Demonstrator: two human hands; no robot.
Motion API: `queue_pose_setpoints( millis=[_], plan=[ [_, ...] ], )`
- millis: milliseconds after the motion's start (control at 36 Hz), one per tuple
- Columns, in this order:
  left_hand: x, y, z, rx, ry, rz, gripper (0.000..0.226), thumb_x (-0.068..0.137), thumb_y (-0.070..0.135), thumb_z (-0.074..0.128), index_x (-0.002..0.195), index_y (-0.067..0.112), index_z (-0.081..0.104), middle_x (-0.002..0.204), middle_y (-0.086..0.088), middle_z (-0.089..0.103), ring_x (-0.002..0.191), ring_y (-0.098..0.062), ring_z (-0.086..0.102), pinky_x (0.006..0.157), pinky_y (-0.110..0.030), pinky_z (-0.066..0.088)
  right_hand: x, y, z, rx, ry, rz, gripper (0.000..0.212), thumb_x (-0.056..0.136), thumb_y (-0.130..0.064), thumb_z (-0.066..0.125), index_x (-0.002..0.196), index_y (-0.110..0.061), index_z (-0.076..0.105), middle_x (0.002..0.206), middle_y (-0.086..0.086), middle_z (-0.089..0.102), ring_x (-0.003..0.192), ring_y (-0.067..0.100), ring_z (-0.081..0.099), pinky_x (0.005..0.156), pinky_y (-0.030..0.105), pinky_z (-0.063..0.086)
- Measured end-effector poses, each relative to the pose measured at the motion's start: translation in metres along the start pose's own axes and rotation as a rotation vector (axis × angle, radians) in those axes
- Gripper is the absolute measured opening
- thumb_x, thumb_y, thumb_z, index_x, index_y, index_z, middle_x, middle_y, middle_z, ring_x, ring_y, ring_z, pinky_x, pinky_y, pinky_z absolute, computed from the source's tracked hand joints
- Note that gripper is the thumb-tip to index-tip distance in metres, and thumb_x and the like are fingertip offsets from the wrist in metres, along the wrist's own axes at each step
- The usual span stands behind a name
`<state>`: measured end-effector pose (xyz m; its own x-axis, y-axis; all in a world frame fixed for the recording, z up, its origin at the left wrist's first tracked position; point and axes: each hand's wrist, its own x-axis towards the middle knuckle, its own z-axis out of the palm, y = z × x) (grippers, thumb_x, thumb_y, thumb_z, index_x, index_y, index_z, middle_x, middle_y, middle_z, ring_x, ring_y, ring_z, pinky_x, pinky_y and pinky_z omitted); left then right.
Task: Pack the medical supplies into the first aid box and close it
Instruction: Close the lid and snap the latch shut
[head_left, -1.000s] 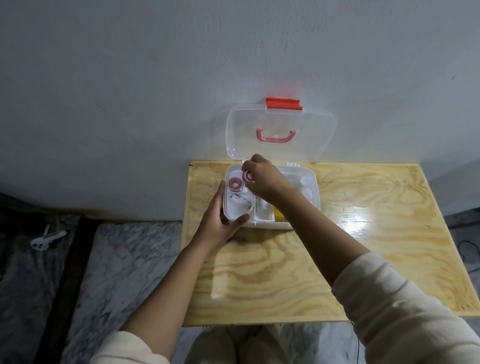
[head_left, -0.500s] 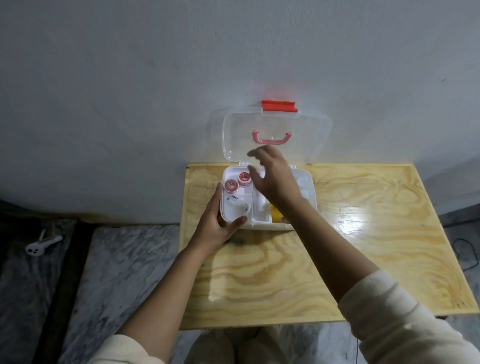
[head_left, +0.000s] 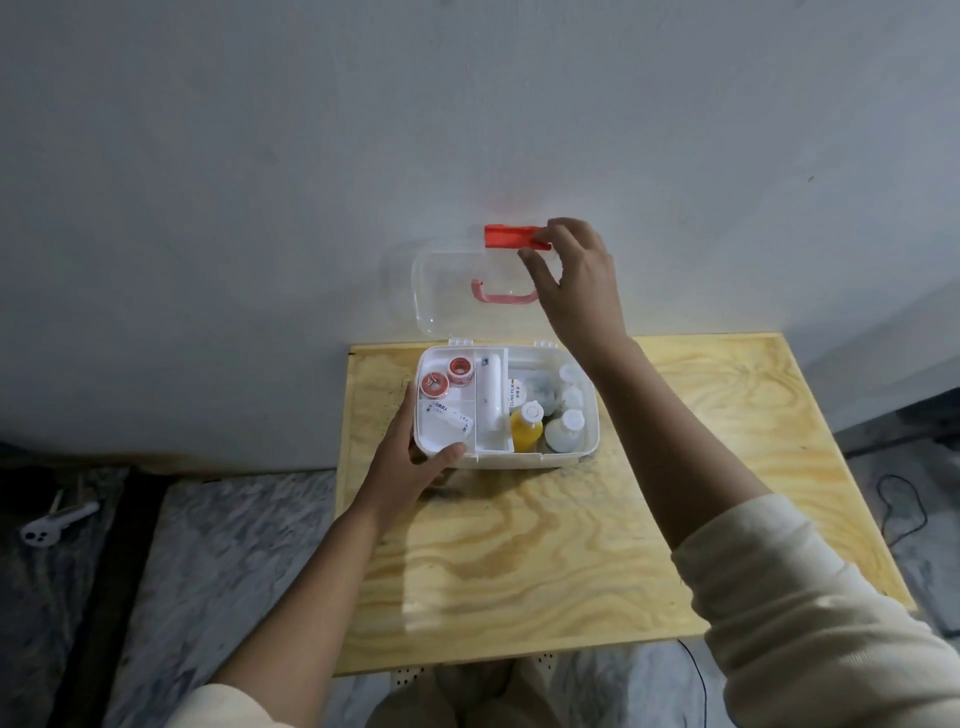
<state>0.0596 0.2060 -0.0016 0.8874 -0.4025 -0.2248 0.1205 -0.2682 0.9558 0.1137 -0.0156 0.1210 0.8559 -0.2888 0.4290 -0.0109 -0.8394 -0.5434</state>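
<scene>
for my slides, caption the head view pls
Right hand grasps the open lid's red latch; left hand steadies the first aid box.

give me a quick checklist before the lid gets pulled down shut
1. Right hand at the red latch on the lid's top edge: ok.
2. Left hand steadying the box at its front left corner: ok.
3. Tape rolls sitting inside the tray compartment: ok.
4. Yellow bottle and the white bottles below the rim: cannot tell.
5. Left thumb clear of the front rim: not ok, it rests on the edge.
6. Table free of unpacked supplies: ok.
</scene>
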Motion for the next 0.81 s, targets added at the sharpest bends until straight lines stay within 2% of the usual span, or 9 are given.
queue_pose_setpoints(
  millis=[83, 167, 250, 333, 444, 556, 611, 694, 806],
  plan=[
    [-0.001, 0.001, 0.002, -0.03, -0.003, -0.006, 0.082, 0.079, 0.035, 0.075, 0.142, 0.054, 0.026, 0.139, 0.033, 0.043, 0.13, 0.007, 0.041, 0.11, -0.04, 0.04, -0.008, 0.0, -0.001, 0.002, -0.011, 0.005, 0.025, 0.091, -0.027, 0.055, 0.108, -0.009, 0.062, 0.123, 0.009, 0.06, 0.114, 0.028, 0.052, 0.093, 0.038, 0.038],
    [-0.002, -0.001, 0.003, -0.045, 0.007, -0.002, 0.087, 0.076, 0.041, 0.075, 0.146, 0.045, 0.024, 0.144, 0.023, 0.043, 0.133, 0.001, 0.041, 0.11, -0.04, 0.04, -0.017, -0.001, -0.005, 0.023, 0.009, -0.003, 0.021, 0.088, -0.026, 0.059, 0.101, -0.01, 0.063, 0.117, 0.007, 0.062, 0.109, 0.027, 0.054, 0.089, 0.035, 0.037],
    [-0.001, -0.002, 0.005, -0.046, 0.024, -0.01, 0.081, 0.08, 0.032, 0.076, 0.141, 0.052, 0.028, 0.137, 0.029, 0.046, 0.124, 0.013, 0.043, 0.106, -0.032, 0.042, -0.031, -0.004, -0.009, 0.085, 0.038, 0.023, 0.016, 0.086, -0.024, 0.064, 0.092, -0.009, 0.062, 0.11, 0.007, 0.061, 0.103, 0.024, 0.054, 0.085, 0.03, 0.034],
    [-0.001, 0.0, 0.006, -0.047, 0.05, -0.018, 0.078, 0.079, 0.027, 0.076, 0.134, 0.054, 0.029, 0.127, 0.037, 0.045, 0.113, 0.023, 0.044, 0.099, -0.022, 0.042, -0.044, -0.006, -0.012, 0.123, 0.048, 0.032, 0.017, 0.083, -0.021, 0.068, 0.088, -0.007, 0.06, 0.106, 0.01, 0.059, 0.099, 0.025, 0.055, 0.086, 0.037, 0.042],
    [-0.002, -0.003, 0.006, -0.049, 0.06, -0.019, 0.087, 0.078, 0.029, 0.077, 0.148, 0.037, 0.025, 0.142, 0.018, 0.044, 0.127, 0.0, 0.044, 0.097, -0.019, 0.04, -0.059, -0.007, -0.015, 0.135, 0.016, 0.038, 0.029, 0.082, -0.021, 0.069, 0.101, -0.004, 0.056, 0.116, 0.014, 0.057, 0.107, 0.028, 0.055, 0.089, 0.044, 0.044],
    [-0.002, -0.003, 0.006, -0.06, 0.071, -0.011, 0.086, 0.079, 0.023, 0.077, 0.149, 0.034, 0.028, 0.143, 0.014, 0.046, 0.127, -0.002, 0.046, 0.101, -0.024, 0.043, -0.074, -0.004, -0.021, 0.144, -0.055, -0.003, 0.041, 0.081, -0.022, 0.069, 0.116, -0.007, 0.051, 0.114, 0.009, 0.061, 0.102, 0.027, 0.055, 0.088, 0.044, 0.041],
    [-0.001, -0.004, 0.006, -0.068, 0.074, -0.017, 0.09, 0.075, 0.028, 0.08, 0.149, 0.034, 0.028, 0.145, 0.011, 0.045, 0.13, -0.004, 0.045, 0.105, -0.029, 0.043, -0.084, -0.001, -0.022, 0.14, -0.077, -0.042, 0.045, 0.079, -0.019, 0.07, 0.118, -0.006, 0.051, 0.111, 0.01, 0.061, 0.1, 0.027, 0.055, 0.086, 0.042, 0.042],
    [0.001, -0.007, 0.006, -0.062, 0.085, -0.026, 0.101, 0.063, 0.047, 0.08, 0.149, 0.033, 0.028, 0.148, 0.01, 0.043, 0.135, -0.008, 0.041, 0.108, -0.033, 0.041, -0.1, 0.003, -0.018, 0.081, -0.082, -0.099, 0.043, 0.077, -0.014, 0.071, 0.115, -0.003, 0.055, 0.105, 0.015, 0.062, 0.095, 0.031, 0.055, 0.084, 0.037, 0.044],
    [0.006, -0.006, 0.011, -0.1, 0.078, -0.025, 0.094, 0.061, 0.047, 0.079, 0.145, 0.032, 0.037, 0.138, 0.015, 0.053, 0.127, -0.002, 0.049, 0.105, -0.028, 0.043, -0.119, 0.009, -0.009, 0.053, -0.058, -0.124, 0.024, 0.077, -0.003, 0.069, 0.1, -0.003, 0.063, 0.093, 0.013, 0.064, 0.084, 0.027, 0.055, 0.074, 0.025, 0.041]
  ],
)
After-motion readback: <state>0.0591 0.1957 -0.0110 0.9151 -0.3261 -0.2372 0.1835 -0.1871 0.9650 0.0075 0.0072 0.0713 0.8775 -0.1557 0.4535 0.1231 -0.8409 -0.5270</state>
